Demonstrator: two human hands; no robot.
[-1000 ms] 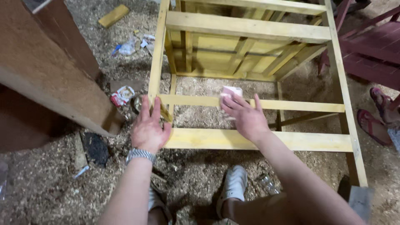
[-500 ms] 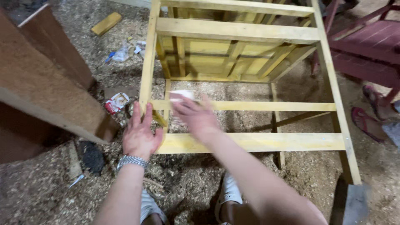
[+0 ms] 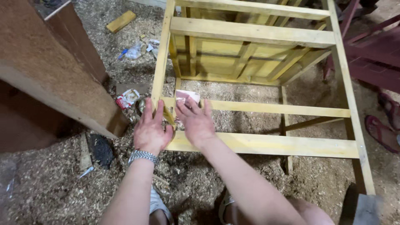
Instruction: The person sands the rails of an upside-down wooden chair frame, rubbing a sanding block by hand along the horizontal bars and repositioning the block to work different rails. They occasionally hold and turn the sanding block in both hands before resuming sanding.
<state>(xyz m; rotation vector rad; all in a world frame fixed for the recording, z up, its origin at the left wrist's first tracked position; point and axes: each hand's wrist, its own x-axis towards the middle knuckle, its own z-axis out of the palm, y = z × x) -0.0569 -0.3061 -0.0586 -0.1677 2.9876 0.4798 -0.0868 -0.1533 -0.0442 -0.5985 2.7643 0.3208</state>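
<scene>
My left hand (image 3: pixel 149 131) lies flat, fingers spread, on the left upright of the pale yellow wooden slatted frame (image 3: pixel 258 33), right at the corner where a short diagonal brace meets the rails. It grips nothing; the palm only steadies the wood. My right hand (image 3: pixel 196 121) sits just beside it, fingers spread and pressing a small folded sheet of reddish-brown sandpaper (image 3: pixel 187 96) against the thin cross rail (image 3: pixel 275 109). The two hands are close together but not touching.

The frame stands on a floor thick with sawdust and shavings (image 3: pixel 50 183), and already looks fully assembled, with rails, brace and back slats all in place. I judge the work here to be surface smoothing at the left end of that thin rail; how much of the remaining timber is finished I cannot tell, as it all looks alike.

Further out, a brown board-faced cabinet (image 3: pixel 46 79) leans in at the left. Scraps of wrapper (image 3: pixel 127 98) and a yellow wooden offcut (image 3: pixel 121 21) lie in the dust, and dark red furniture (image 3: pixel 375 62) stands at the right beside a red sandal (image 3: pixel 381 131).
</scene>
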